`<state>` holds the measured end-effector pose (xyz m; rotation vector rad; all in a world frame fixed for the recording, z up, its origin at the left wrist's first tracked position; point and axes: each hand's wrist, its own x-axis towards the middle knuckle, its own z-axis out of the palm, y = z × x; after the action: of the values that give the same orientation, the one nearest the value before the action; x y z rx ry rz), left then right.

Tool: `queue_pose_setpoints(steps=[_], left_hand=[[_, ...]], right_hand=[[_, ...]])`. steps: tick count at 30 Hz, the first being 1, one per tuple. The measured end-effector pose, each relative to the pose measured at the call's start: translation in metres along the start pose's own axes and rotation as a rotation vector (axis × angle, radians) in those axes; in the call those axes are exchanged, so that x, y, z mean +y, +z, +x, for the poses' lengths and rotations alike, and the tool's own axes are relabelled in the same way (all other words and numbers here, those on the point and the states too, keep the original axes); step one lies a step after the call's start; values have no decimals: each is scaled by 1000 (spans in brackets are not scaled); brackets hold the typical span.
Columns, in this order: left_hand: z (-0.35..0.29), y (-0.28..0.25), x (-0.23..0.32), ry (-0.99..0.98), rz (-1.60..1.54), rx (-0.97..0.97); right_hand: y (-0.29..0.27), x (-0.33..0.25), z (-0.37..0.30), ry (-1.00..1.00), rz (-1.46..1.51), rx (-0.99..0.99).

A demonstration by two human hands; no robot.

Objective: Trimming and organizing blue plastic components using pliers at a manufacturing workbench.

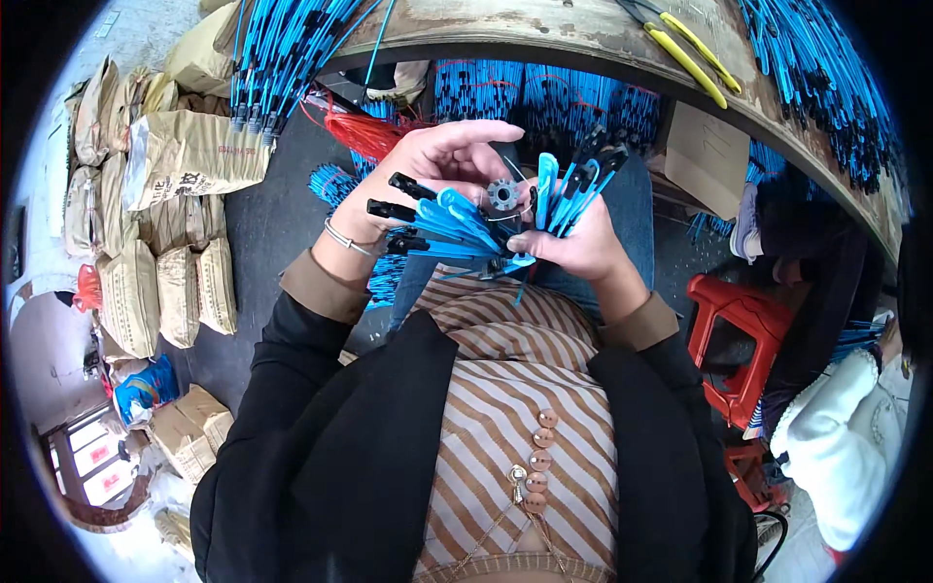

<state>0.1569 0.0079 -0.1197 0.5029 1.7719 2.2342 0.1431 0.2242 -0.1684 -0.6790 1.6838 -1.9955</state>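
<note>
Stacked paper sacks (pixel 185 155) line the floor at left. A worker's left hand (pixel 428 170), palm open and fingers spread, cradles a fan of blue cables with black plug ends (pixel 442 228) above the lap. A small black toothed spool (pixel 502 194) sits between the hands, touching the cables. The right hand (pixel 573 243) is closed, pinching a second sheaf of blue cables (pixel 573 180) upright. The work appears to be at the gathering stage; the next move would call for squaring the plug ends together while keeping the pinch firm. Room is tight: the curved desk (pixel 583 29) edge lies just ahead, a red stool (pixel 739 330) at right.
</note>
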Motion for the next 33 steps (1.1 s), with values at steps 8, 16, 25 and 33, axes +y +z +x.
queue_pose_setpoints(steps=[8,16,25,33], left_hand=[[16,-8,-2,264,356,-149],[16,-2,11,199,373,-179],[11,0,20,122,409,-205],[-2,6,13,61,68,-133]], right_hand=[[1,-7,0,2,48,10],[-1,-9,-1,43,21,-1],[-2,-13,-3,78,-60,64],[0,-7,-3,69,-93,104]])
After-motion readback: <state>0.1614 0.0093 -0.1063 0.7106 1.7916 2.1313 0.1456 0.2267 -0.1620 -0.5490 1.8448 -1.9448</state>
